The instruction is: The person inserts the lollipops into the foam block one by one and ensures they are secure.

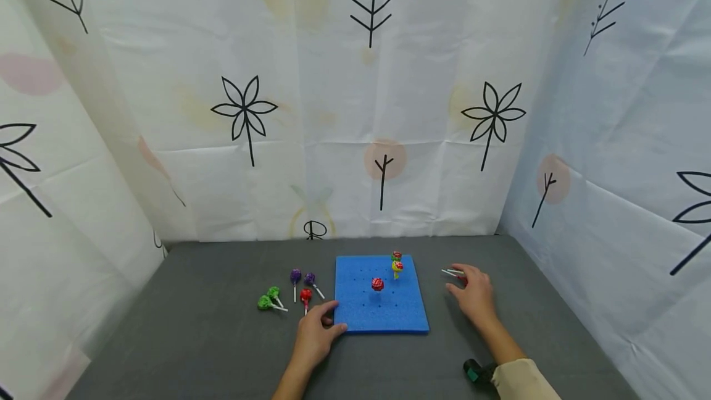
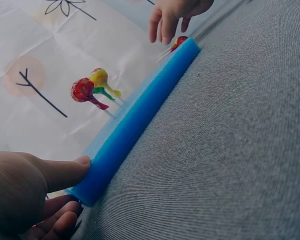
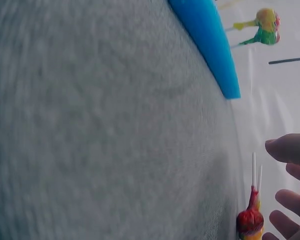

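My left hand (image 1: 315,337) holds the near left corner of a blue foam board (image 1: 355,320) between thumb and fingers; the thumb (image 2: 72,172) touches its edge in the left wrist view. Three lollipops stand upright in the board: a red one (image 1: 378,284), a yellow one (image 1: 397,266) and a red-and-green one (image 1: 397,256) behind it. My right hand (image 1: 476,296), fingers spread and slightly bent, hovers beside lollipops lying right of the board. In the right wrist view a red lollipop (image 3: 250,219) lies with a yellowish one partly hidden behind it, apart from the fingers.
Left of the board lie two purple lollipops (image 1: 296,276), two green ones (image 1: 265,303) and a red one (image 1: 306,295). A dark strap-like object (image 1: 473,371) is by the right sleeve. Patterned white cloth (image 1: 333,79) encloses the grey table (image 1: 222,350).
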The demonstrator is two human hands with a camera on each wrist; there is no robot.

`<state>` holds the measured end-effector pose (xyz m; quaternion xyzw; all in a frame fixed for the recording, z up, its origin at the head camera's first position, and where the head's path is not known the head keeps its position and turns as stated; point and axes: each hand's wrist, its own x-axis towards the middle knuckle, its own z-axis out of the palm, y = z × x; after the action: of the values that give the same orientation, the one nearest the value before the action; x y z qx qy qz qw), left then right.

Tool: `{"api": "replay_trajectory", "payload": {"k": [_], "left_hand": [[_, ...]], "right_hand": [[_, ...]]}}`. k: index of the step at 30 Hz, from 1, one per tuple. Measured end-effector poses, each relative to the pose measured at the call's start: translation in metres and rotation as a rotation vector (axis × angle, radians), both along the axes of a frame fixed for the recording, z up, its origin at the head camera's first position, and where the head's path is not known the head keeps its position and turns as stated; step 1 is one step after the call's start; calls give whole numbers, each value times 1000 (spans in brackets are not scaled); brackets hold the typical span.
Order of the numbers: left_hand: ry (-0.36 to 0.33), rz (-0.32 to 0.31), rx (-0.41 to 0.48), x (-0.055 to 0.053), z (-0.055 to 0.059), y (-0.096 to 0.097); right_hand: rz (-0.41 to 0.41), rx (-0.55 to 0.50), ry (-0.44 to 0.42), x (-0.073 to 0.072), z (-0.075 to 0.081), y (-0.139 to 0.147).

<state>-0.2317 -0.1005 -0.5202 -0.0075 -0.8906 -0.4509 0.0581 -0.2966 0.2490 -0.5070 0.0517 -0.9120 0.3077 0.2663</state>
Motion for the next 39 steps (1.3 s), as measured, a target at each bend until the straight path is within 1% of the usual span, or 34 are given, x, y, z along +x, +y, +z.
{"api": "replay_trajectory", "payload": {"k": [4, 11, 17, 20, 25, 27, 34, 37, 39], "left_hand": [[-9, 0, 2, 0, 0, 1], [-13, 9, 2, 1, 2, 1], [-13, 21, 1, 1, 1, 1], [-7, 20, -4, 0, 1, 2], [-16, 15, -4, 1, 1, 2], [-30, 18, -1, 1, 2, 2], [-44, 23, 4, 1, 2, 2], [-27, 17, 2, 1, 0, 1], [-5, 9, 0, 1, 0, 0]], "right_hand": [[-11, -5, -14, -1, -3, 5], [-18, -14, -110, 1, -4, 12], [-18, -30, -160, 1, -2, 16], [-20, -33, -166, 2, 0, 18], [-18, -31, -133, 1, -1, 23], [-21, -27, -128, 0, -1, 25], [-45, -22, -155, -1, -2, 31], [-54, -22, -160, -1, -3, 31], [-57, -26, -183, -1, -2, 32]]}}
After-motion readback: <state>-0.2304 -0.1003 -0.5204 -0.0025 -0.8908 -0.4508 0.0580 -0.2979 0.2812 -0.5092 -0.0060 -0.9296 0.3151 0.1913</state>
